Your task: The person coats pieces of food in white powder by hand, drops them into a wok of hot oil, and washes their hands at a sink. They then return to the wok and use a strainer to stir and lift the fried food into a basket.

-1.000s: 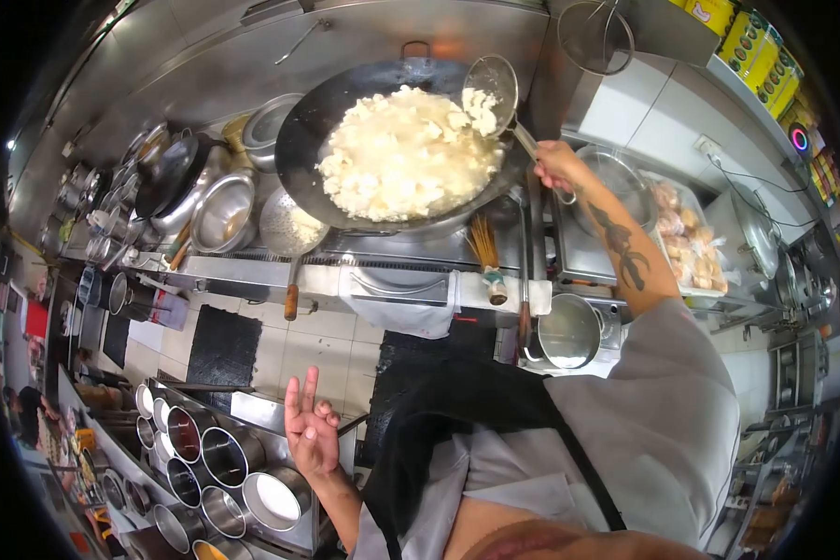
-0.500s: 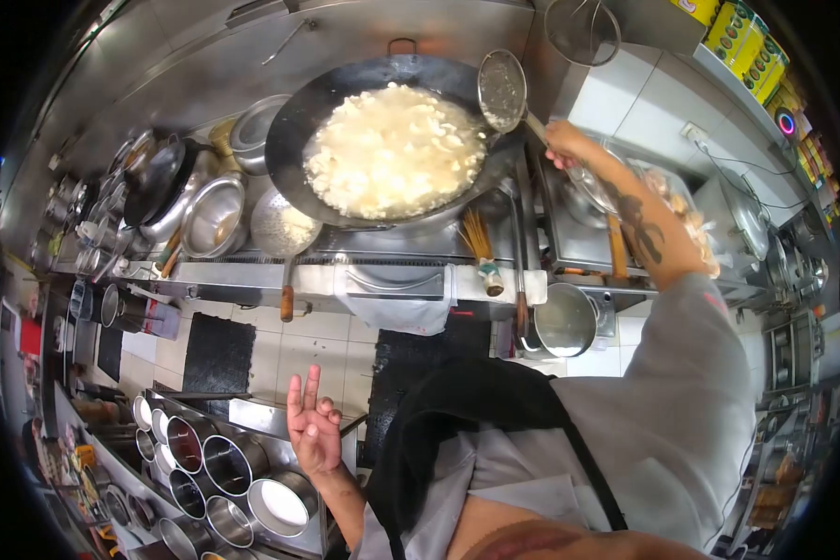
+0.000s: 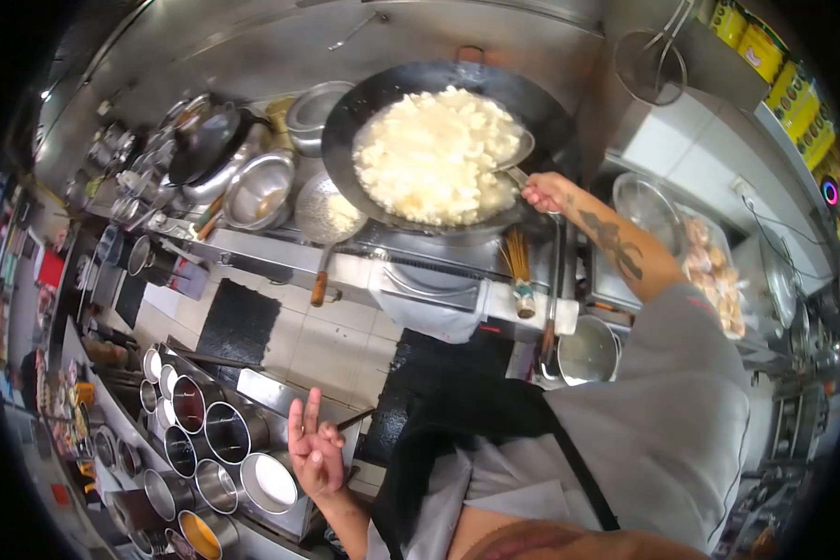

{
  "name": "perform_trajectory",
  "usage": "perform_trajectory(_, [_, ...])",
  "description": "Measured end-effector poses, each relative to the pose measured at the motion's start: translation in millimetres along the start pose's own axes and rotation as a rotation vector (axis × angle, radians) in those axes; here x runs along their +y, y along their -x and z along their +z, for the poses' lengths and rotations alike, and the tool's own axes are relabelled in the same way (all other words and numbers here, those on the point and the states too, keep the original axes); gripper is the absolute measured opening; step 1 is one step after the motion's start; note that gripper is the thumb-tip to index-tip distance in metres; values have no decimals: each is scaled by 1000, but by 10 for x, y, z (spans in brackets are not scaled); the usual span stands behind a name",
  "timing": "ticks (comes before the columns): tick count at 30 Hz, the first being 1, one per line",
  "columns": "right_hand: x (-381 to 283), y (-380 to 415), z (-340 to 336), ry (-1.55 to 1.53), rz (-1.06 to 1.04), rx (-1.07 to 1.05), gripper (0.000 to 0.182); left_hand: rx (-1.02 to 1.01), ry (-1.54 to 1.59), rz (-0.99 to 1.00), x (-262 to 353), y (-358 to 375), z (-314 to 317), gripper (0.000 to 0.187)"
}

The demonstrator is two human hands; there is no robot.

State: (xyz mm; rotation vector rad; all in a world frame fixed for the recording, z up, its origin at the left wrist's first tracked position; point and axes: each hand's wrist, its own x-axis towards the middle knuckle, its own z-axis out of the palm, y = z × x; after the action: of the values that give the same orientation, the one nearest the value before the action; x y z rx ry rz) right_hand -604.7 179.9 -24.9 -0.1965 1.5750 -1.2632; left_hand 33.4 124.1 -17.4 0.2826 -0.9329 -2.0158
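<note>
My right hand (image 3: pixel 548 192) is closed round the handle of a skimmer (image 3: pixel 521 147). The skimmer's head dips at the right side of pale, lumpy food (image 3: pixel 429 154) sitting in cloudy liquid. A large black wok (image 3: pixel 553 117) holds this food, and part of the skimmer is hidden in it. Down by the floor side, my left hand (image 3: pixel 316 453) is raised with two fingers stretched out and the others bent. It holds nothing and is closest to the round metal pots (image 3: pixel 269 483) at lower left.
A perforated ladle with a wooden handle (image 3: pixel 319 287) rests left of the wok, beside a steel bowl (image 3: pixel 259 191). A bamboo brush (image 3: pixel 519 266) lies on the front ledge. Further right are a pot (image 3: pixel 589 351) and a tray of food pieces (image 3: pixel 711 271). A wire strainer (image 3: pixel 651 70) hangs above.
My right hand has moved left towards the wok, bringing the skimmer from above its right rim into the food. The view has shifted and tilted; my left hand keeps its pose.
</note>
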Motion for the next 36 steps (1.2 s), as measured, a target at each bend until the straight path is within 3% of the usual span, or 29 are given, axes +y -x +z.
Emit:
perform_trajectory(1, [-59,-75,-45,-93,59,-47,25,19,-16,15,29,30,3,88])
perform_trajectory(4, [78,-445,41,-271,-71,-54,25,97,31,29,-1,-32,42,87])
perform_trajectory(5, [86,-435,123,-349,-136,-99,12,77,29,24,7,-44,99,86])
perform_trajectory(8, [71,-222,-8,-470,-259,-98,12,-6,20,19,7,-25,106,87])
perform_trajectory(9, [74,-137,-138,-449,-226,-168,12,-5,31,24,-3,-23,77,87])
perform_trajectory(12, [146,335,-313,-464,-235,-124,11,-1,72,40,-36,-59,-58,88])
perform_trajectory(16, [164,855,-59,-226,-354,140,6,-9,89,13,-55,-165,-84,91])
perform_trajectory(19, [208,909,-251,-125,-318,249,5,-57,73,-22,-61,-324,-60,91])
perform_trajectory(22, [244,986,-68,-62,-413,427,5,-57,77,-58,-87,-393,-83,90])
perform_trajectory(27, [335,1033,-160,-41,-367,402,6,-67,103,-83,-117,-476,-116,82])
perform_trajectory(33, [390,1122,-23,-23,-363,468,8,190,-143,-337,-393,-513,-434,61])
perform_trajectory(36, [346,1219,91,-62,-387,474,8,394,-566,-531,-934,-417,-1167,54])
